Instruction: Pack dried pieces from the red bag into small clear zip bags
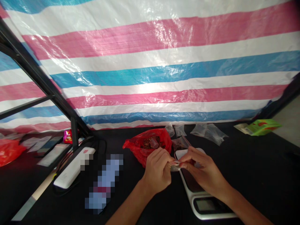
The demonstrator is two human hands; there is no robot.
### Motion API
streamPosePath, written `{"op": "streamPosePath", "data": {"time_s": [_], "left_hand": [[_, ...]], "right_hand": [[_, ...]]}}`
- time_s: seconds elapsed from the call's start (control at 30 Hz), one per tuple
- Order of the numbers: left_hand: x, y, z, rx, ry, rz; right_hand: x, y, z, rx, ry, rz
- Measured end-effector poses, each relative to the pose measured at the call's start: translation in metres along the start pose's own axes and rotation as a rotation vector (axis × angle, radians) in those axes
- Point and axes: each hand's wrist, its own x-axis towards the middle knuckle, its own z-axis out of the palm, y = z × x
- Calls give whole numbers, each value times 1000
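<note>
My left hand (158, 170) and my right hand (205, 170) meet over the left edge of a white digital kitchen scale (205, 205). Between the fingertips of both, a small clear plastic bag (175, 168) is pinched; my fingers partly cover it. Just behind my left hand, an open red plastic bag (138, 153) holds brownish-red loose bits, with a small clear plastic cup (154, 143) lying on them. Beside it is a small clear bag with dark contents (181, 143), close to the scale's far edge.
Clear plastic bags (208, 132) and a green packet (263, 127) lie at the back of the black table. To the left are a white power strip (73, 168), a blurred-out bluish object (104, 184) and a black metal frame post (74, 134). A striped tarp (164, 75) hangs behind.
</note>
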Motion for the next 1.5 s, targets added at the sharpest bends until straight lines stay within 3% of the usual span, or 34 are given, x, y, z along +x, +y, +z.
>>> {"op": "streamPosePath", "data": {"time_s": [0.1,0.17,0.23,0.3,0.37,0.43,0.53,0.6,0.67,0.73,0.8,0.87,0.9,1.0,1.1,1.23,1.33,1.5], "left_hand": [[0,-1,-2,61,14,68],[0,-3,-5,124,115,53],[2,-7,-11,192,318,-89],[7,-14,-20,256,531,-319],[11,-21,-29,336,610,-421],[13,-27,-34,435,535,-488],[11,-34,-30,590,262,-511],[8,-36,-25,617,161,-524],[7,-36,-24,593,178,-532],[9,-33,-26,528,299,-483],[11,-29,-30,407,453,-353],[11,-21,-29,256,519,-197],[10,-17,-27,185,500,-144],[4,-6,-11,-40,273,-77],[-3,-2,3,-198,99,-150],[-4,-8,6,-192,47,-305],[-2,-12,1,-96,57,-293],[-2,-11,1,-39,-140,-236]], "right_hand": [[-1,0,0,-28,2,-15],[-1,1,-2,-55,21,-19],[-1,2,-5,-86,56,-24],[0,4,-8,-110,79,-26],[0,6,-9,-121,78,-26],[0,7,-10,-127,68,-24],[0,8,-9,-131,41,-23],[0,8,-8,-133,27,-27],[0,8,-8,-137,27,-34],[1,8,-8,-133,30,-37],[2,8,-9,-121,35,-41],[2,7,-9,-117,54,-45],[2,7,-8,-121,64,-45],[2,7,-7,-144,73,-59],[3,11,-7,-173,96,-71],[8,25,-18,-273,331,75],[10,45,-32,-382,437,203],[5,82,-43,-633,204,265]]}}
